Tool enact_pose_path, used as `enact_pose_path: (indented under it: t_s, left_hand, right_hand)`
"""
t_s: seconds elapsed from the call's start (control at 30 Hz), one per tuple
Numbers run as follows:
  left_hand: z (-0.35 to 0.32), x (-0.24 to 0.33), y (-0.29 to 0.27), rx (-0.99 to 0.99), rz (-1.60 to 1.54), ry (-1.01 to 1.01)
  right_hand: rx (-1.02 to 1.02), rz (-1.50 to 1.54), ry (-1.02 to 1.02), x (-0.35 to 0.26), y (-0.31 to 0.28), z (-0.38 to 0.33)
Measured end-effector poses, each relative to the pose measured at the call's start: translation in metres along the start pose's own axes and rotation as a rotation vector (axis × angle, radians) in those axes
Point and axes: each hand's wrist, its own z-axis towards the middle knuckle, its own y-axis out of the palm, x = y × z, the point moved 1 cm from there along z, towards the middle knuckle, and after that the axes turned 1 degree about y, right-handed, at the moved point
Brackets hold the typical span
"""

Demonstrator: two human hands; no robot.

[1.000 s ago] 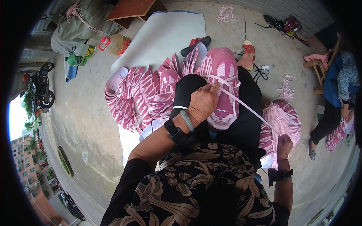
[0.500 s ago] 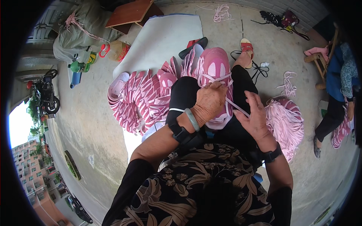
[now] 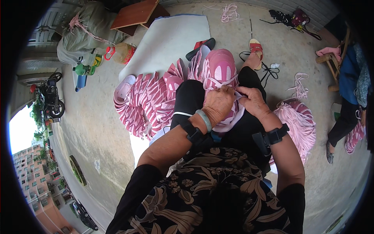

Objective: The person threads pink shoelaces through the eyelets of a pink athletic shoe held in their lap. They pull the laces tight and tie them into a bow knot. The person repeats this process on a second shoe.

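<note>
Pinching a white lace (image 3: 233,93) on the pink shoe upper (image 3: 220,74), both hands, left hand (image 3: 219,104) and right hand (image 3: 253,100), touch

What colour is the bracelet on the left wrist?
Pale green, a smooth bangle beside a black strap, seen in the head view.

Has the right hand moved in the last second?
Yes. The right hand came up from beside the pink lace bundle to the pink shoe upper on the lap.
</note>
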Motion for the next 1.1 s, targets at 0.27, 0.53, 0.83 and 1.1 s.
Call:
enact_pose_path:
  t_s: [0.27, 0.53, 0.83, 1.1]
  left_hand:
    - [0.016, 0.010, -0.020, -0.075, -0.091, 0.044]
    - [-0.124, -0.091, -0.042, 0.190, -0.175, -0.259]
    - [-0.397, -0.252, -0.094, -0.387, 0.407, -1.461]
    - [-0.200, -0.213, -0.039, 0.009, -0.055, -0.699]
  right_hand:
    - [-0.010, 0.221, 0.074, 0.005, 0.001, -0.004]
    - [0.252, 0.130, -0.032, 0.000, 0.023, -0.045]
    - [0.083, 0.242, 0.272, -0.013, 0.008, -0.062]
    - [0.172, -0.044, 0.057, -0.022, 0.011, -0.035]
